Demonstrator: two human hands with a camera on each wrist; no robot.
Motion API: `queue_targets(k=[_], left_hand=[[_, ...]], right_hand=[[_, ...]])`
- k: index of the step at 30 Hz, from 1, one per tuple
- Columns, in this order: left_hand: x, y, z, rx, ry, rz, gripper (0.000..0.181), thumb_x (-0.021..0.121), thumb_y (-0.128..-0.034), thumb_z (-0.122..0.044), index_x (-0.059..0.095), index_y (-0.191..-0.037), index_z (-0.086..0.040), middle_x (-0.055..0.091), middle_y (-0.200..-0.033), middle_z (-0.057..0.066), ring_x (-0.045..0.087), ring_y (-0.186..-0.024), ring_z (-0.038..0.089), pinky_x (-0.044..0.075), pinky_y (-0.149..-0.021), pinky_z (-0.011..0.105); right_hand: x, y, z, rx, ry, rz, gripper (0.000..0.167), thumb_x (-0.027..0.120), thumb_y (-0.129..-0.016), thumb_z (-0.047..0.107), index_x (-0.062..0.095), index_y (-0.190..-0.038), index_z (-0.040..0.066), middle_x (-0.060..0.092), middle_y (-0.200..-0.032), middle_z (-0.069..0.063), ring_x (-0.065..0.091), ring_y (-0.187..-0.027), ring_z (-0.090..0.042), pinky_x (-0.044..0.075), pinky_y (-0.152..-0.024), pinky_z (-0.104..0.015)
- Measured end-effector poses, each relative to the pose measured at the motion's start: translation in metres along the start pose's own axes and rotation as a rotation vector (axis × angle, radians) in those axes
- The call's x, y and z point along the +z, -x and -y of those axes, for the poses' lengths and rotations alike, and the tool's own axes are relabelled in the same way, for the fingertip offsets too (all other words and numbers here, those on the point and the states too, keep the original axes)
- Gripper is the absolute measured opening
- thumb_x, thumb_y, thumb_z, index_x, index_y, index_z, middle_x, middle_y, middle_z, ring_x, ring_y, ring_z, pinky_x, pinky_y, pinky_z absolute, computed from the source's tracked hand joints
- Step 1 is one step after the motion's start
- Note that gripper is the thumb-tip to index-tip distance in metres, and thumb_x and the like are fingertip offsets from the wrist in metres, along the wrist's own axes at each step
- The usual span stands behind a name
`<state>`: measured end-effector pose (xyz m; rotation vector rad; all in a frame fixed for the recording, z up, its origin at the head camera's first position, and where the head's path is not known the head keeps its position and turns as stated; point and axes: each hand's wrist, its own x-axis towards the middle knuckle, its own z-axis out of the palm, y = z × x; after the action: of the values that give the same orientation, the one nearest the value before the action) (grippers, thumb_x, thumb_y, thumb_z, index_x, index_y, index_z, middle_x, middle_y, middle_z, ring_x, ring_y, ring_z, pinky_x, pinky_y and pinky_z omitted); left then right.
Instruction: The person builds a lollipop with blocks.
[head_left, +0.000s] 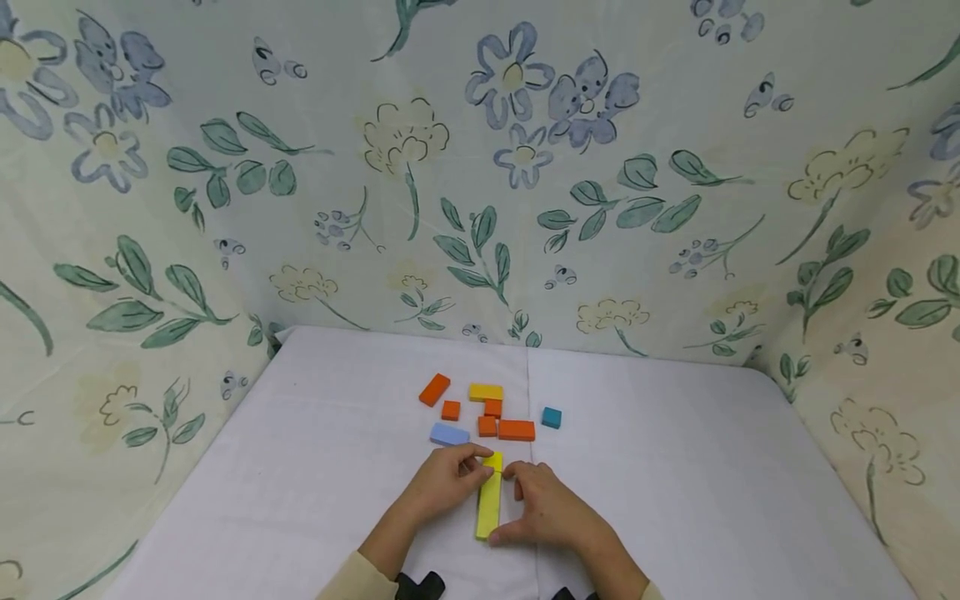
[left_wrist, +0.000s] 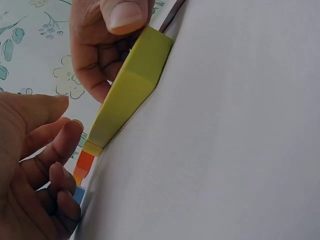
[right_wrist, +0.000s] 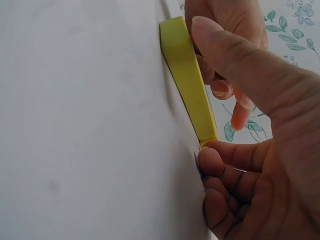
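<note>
A long yellow block [head_left: 488, 507] lies on the white cloth, with a small yellow block [head_left: 497, 461] at its far end. My left hand [head_left: 444, 482] is at the left of the small block, its index finger and thumb bent beside it. In the left wrist view these fingers [left_wrist: 70, 132] look apart from the blocks. At the right side is my right hand [head_left: 551, 506], its thumb near the long block's near end. Its index fingertip [right_wrist: 210, 157] reaches the far end, seemingly touching where the two blocks meet. Neither hand visibly wraps around a block.
Beyond the hands lie a light blue block [head_left: 449, 434], several orange blocks [head_left: 517, 430], another yellow block [head_left: 486, 392] and a teal block [head_left: 552, 417]. A floral curtain [head_left: 480, 208] encloses the white table [head_left: 675, 467]. Black objects [head_left: 420, 586] show at the bottom edge.
</note>
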<state>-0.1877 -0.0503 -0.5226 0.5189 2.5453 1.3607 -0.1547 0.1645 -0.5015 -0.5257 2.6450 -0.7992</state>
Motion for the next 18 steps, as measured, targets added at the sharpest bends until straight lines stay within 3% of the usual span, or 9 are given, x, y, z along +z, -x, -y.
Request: queue_targets(k=[6, 10, 14, 18], left_hand=[[-0.002, 0.004, 0.003, 0.04, -0.1, 0.05, 0.045, 0.077, -0.0903, -0.039, 0.069, -0.131, -0.023, 0.056, -0.072, -0.012, 0.049, -0.065, 0.002, 0.041, -0.061, 0.022], [-0.004, 0.004, 0.007, 0.07, -0.175, 0.087, 0.045, 0.076, -0.0912, -0.041, 0.069, -0.133, -0.024, 0.053, -0.068, -0.012, 0.046, -0.061, 0.002, 0.038, -0.057, 0.021], [-0.004, 0.002, 0.006, 0.089, -0.216, 0.104, 0.04, 0.074, -0.093, -0.038, 0.072, -0.13, -0.022, 0.051, -0.067, -0.013, 0.045, -0.059, 0.001, 0.037, -0.056, 0.02], [-0.002, 0.002, 0.004, 0.08, -0.212, 0.1, 0.04, 0.075, -0.0926, -0.038, 0.072, -0.129, -0.023, 0.052, -0.069, -0.013, 0.045, -0.061, 0.001, 0.038, -0.058, 0.02]], right_hand=[[-0.004, -0.004, -0.006, 0.005, -0.103, 0.02, 0.067, 0.082, -0.08, 0.058, 0.058, -0.125, 0.014, 0.056, -0.09, 0.004, 0.049, -0.08, -0.011, 0.04, -0.065, -0.024], [-0.012, -0.009, -0.013, 0.012, -0.211, 0.003, 0.048, 0.073, -0.092, 0.049, 0.058, -0.122, 0.014, 0.06, -0.087, 0.003, 0.054, -0.074, -0.01, 0.044, -0.064, -0.025], [-0.021, -0.017, -0.02, 0.061, -0.234, -0.097, 0.032, 0.065, -0.099, 0.042, 0.06, -0.116, 0.016, 0.059, -0.083, 0.003, 0.054, -0.072, -0.012, 0.043, -0.062, -0.025], [-0.03, -0.029, -0.027, 0.16, -0.212, -0.258, 0.023, 0.068, -0.099, 0.034, 0.061, -0.112, 0.016, 0.059, -0.08, 0.0, 0.053, -0.071, -0.014, 0.043, -0.063, -0.028]])
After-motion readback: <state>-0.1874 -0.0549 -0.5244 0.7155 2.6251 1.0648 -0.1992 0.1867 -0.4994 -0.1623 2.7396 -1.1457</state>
